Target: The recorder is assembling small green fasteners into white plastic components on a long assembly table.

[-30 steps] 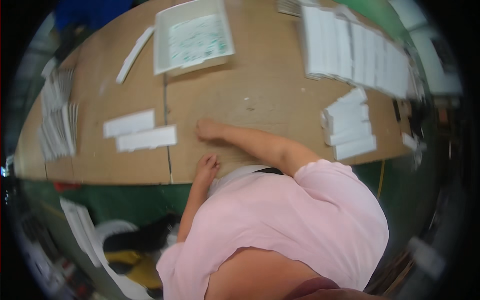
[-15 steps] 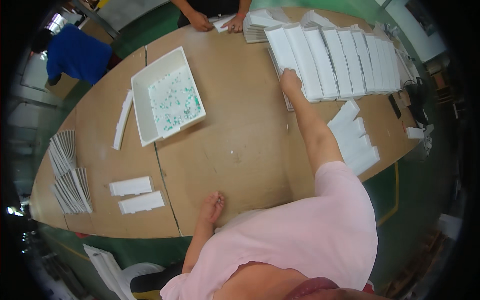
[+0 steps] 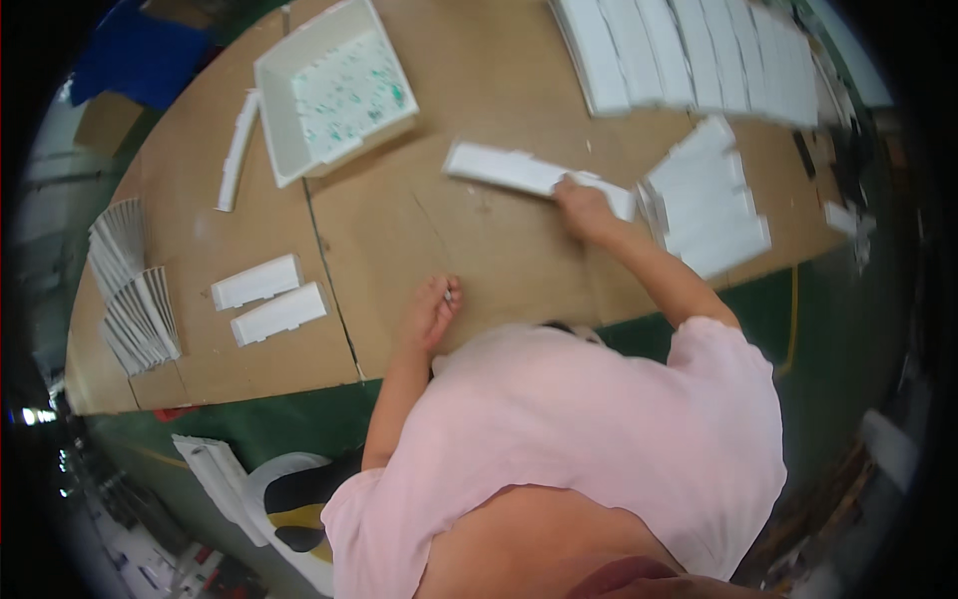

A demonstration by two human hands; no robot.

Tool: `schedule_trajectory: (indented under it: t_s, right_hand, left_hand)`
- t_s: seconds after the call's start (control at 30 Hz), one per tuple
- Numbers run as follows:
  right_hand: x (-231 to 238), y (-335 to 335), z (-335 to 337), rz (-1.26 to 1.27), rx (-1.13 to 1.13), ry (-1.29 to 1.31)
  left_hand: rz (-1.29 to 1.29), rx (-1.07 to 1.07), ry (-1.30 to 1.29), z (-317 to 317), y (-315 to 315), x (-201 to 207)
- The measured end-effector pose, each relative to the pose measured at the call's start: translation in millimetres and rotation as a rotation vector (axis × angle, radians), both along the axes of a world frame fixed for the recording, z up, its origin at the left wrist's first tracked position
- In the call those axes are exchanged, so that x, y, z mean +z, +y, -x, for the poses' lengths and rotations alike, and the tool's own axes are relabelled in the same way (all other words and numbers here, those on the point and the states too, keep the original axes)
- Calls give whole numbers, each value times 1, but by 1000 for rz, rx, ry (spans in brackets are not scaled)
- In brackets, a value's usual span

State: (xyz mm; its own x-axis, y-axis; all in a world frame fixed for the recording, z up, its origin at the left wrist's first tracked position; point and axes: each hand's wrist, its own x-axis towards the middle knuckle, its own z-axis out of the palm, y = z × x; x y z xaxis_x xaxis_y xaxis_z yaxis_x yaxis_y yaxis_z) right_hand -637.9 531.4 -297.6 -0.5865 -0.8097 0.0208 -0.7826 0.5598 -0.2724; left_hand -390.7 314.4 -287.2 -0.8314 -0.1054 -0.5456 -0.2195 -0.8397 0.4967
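My right hand (image 3: 587,208) is closed on the right part of a long white flat piece (image 3: 504,168) with small tabs on its far edge. It lies slanted over the table, just left of a fanned-out group of white pieces (image 3: 707,200). Near the table's front edge, my left hand (image 3: 433,314) is closed with the palm partly up. Something tiny and pale shows at its fingertips, too small to name. Beyond the hands stands a white plastic bin (image 3: 289,120), holding many small green and clear bits.
Overlapping white pieces (image 3: 689,60) form a large stack at the far right. Two short white pieces (image 3: 257,283) lie at left, near fanned stacks of thin strips (image 3: 140,319). A narrow white strip (image 3: 237,155) lies beside the bin. The brown table (image 3: 384,225) has dark seams.
My right hand has drawn back from the far-right stack toward me, bringing one white piece with it. My left hand stays closed. The view has tilted nearer, leaving the far person's hands out.
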Motion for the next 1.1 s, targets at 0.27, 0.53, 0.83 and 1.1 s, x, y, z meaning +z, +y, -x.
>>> schedule_trajectory:
  t_s: [0.27, 0.53, 0.83, 1.1]
  right_hand:
    - [-31, -37, -131, 125, -91, -360]
    - [-57, 50, -73, 369, -614, -358]
    - [-55, 68, -62, 276, -464, -510]
    - [-50, 70, -29, 142, -95, -535]
  left_hand:
    - [403, -222, -135, 50, 16, 1]
    - [643, -457, -186, 109, 64, -53]
    - [770, -472, -270, 142, 121, -76]
    - [890, -459, -285, 137, 131, -81]
